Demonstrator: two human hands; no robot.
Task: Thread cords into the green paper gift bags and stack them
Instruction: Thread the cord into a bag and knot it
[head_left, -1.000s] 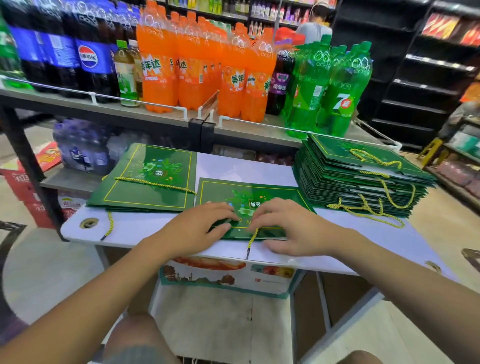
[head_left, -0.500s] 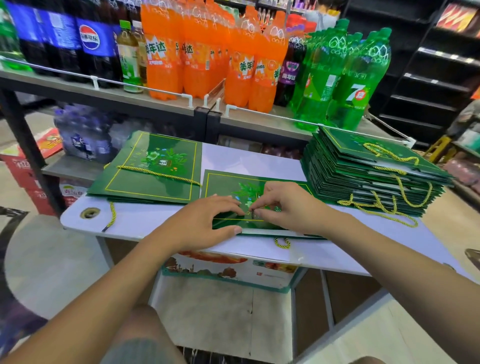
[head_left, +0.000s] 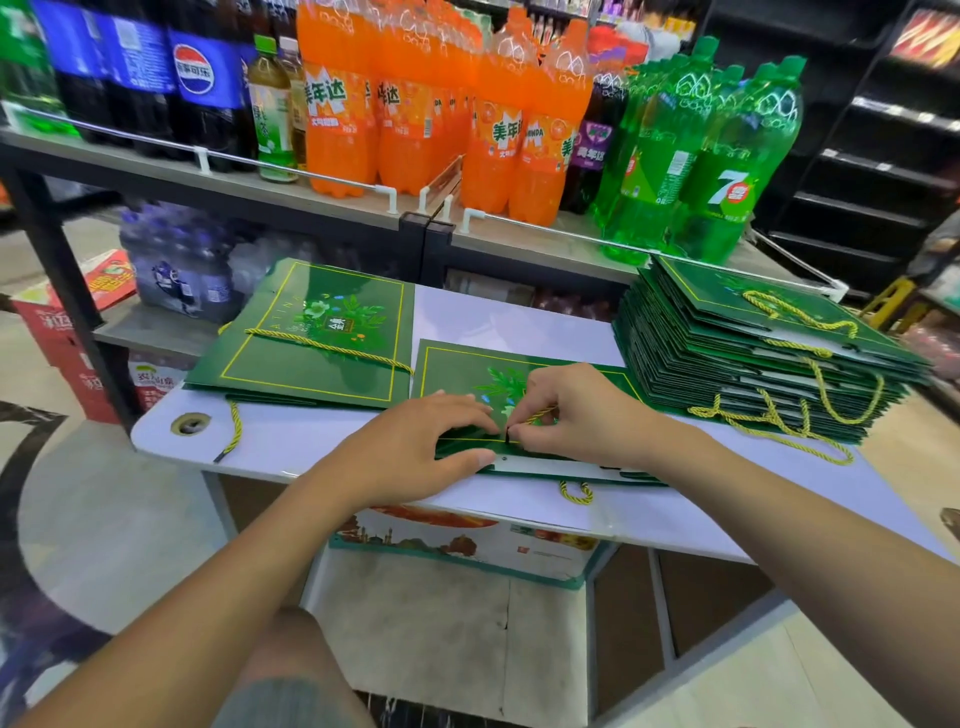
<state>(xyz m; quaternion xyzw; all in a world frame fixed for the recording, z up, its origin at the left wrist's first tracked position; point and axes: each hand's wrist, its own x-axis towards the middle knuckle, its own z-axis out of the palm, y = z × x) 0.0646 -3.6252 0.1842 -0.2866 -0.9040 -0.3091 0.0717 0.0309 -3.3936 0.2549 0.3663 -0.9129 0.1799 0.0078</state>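
A flat green gift bag (head_left: 467, 371) lies in the middle of the white table (head_left: 291, 441), its near edge under my hands. My left hand (head_left: 415, 447) pinches that near edge, thumb below and fingers on top. My right hand (head_left: 576, 415) pinches the black-tipped end of a yellow cord (head_left: 537, 415) right at the bag's edge. A loop of the same cord (head_left: 575, 491) sticks out from under the bag towards me. A tall stack of corded green bags (head_left: 753, 358) stands on the right. A small pile of green bags (head_left: 311, 338) lies on the left.
A shelf (head_left: 332, 195) just behind the table carries cola, orange (head_left: 410, 98) and green soda bottles (head_left: 727, 156). A loose yellow cord (head_left: 234, 434) hangs off the left pile near a hole in the tabletop (head_left: 190, 423). A printed carton (head_left: 467, 540) sits under the table.
My right hand has lifted the cord's tip from the near table edge up onto the bag's edge. Both hands have closed in together there, and a cord loop now shows below the bag.
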